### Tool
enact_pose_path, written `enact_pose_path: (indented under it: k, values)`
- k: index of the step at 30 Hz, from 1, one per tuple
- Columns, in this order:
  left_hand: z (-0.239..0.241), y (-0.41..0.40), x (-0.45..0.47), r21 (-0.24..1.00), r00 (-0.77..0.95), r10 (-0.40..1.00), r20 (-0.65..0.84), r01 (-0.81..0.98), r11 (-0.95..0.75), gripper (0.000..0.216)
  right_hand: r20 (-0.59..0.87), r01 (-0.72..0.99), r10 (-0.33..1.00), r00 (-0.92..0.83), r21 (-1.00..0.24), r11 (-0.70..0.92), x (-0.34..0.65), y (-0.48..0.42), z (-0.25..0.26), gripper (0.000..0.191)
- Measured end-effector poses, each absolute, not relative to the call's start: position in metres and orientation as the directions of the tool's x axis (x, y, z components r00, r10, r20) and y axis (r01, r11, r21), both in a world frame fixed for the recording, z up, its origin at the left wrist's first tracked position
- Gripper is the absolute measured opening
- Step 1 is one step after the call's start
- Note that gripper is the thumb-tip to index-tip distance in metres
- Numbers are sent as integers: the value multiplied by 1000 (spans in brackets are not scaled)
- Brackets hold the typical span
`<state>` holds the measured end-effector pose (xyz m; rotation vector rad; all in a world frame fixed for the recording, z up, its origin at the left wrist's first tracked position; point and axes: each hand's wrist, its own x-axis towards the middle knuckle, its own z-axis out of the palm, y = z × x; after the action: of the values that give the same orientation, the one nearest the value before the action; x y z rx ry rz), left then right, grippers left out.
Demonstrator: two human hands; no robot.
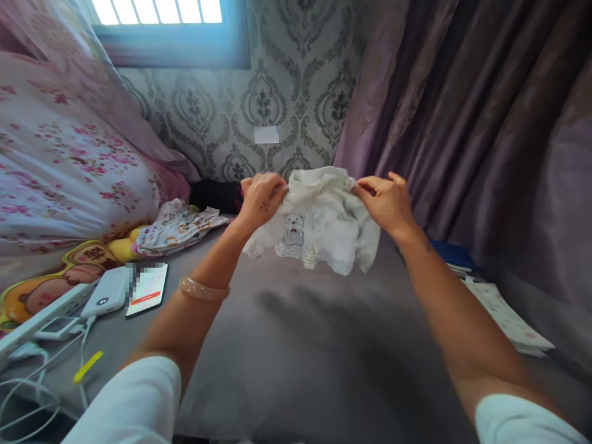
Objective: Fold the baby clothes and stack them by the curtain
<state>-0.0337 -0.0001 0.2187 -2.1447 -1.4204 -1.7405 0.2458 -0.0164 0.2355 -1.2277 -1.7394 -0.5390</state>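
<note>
Between my two hands hangs a small white baby jacket [333, 228], with a grey bear patch on its left front and ruffled trim along the bottom. My left hand [263, 194] pinches its upper left edge, fingers closed. On the other side my right hand [386, 200] grips the upper right edge between thumb and fingers. The cloth is gathered at the top and its lower edge hangs over the grey bed sheet [296, 357]. Shadows of the arms and jacket fall on the sheet.
At left lie a phone [150, 290], a white power bank [108, 293], a power strip [46, 320] with cables, a yellow cartoon cushion [69, 277] and printed baby clothing [180, 228]. Folded cloths [504, 314] lie at right, by a purple curtain [439, 111].
</note>
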Motion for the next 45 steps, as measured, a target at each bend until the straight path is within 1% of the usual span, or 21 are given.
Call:
enact_pose_path:
  k: [1,3,6,10,12,15,17,19,21,24,27,30,33,35,36,38,39,40,42,44,45]
  values:
    - [216,2,-34,486,-14,650,760,676,-554,8,830,899,545,-114,-147,412,247,-14,235,32]
    - [211,8,-36,519,-52,691,721,702,-488,10,808,899,580,-103,-173,402,251,-7,232,30]
    - [207,14,-38,562,-151,681,716,703,-436,14,821,901,566,-70,-192,390,256,-1,228,29]
    - [209,16,-38,558,-144,676,722,700,-447,13,831,899,554,-59,-197,392,257,0,225,27]
    - [212,14,-36,540,-160,627,762,691,-480,11,855,897,518,-41,-196,395,255,-3,226,29]
    - [216,10,-32,478,-208,484,850,690,-544,11,904,897,427,12,-199,395,250,-8,232,33]
    - [216,9,-29,418,-128,478,869,708,-570,10,890,890,456,-27,-186,416,247,-9,236,35]
    - [214,11,-28,402,-43,543,838,723,-562,8,838,874,535,-111,-174,454,244,-7,237,33]
    - [211,14,-28,457,-94,583,807,724,-517,10,807,861,573,-141,-186,474,244,-3,236,29]
    - [209,17,-32,542,-215,578,787,689,-481,13,816,851,574,-74,-248,463,246,2,232,24]
    - [209,19,-36,552,-212,582,786,663,-505,14,803,833,596,-2,-329,445,249,5,230,22]
    - [211,18,-35,581,-192,608,770,605,-544,15,791,815,610,42,-380,437,250,4,230,23]
    - [219,7,-33,684,-161,697,699,433,-586,18,766,758,641,60,-452,469,250,-3,234,27]
    - [228,-4,-36,776,-104,785,610,280,-566,22,682,649,732,8,-560,515,254,-11,240,32]
    - [232,-10,-39,816,-50,829,557,217,-536,23,618,581,785,-52,-620,527,257,-16,244,35]
    - [238,-16,-47,877,75,891,448,157,-454,26,493,477,850,-187,-711,517,265,-23,251,37]
    - [239,-16,-50,893,115,908,404,165,-418,26,457,458,860,-228,-729,509,268,-24,254,38]
    - [238,-14,-53,897,121,917,380,195,-397,25,449,463,861,-238,-727,507,271,-23,255,38]
    - [232,-5,-53,865,50,911,410,295,-406,22,517,530,837,-181,-665,526,271,-17,255,37]
    - [225,3,-50,799,-59,850,523,380,-466,19,636,628,766,-90,-561,540,267,-11,251,36]
    - [223,5,-48,772,-103,810,578,392,-501,18,678,657,732,-60,-525,540,265,-9,249,35]
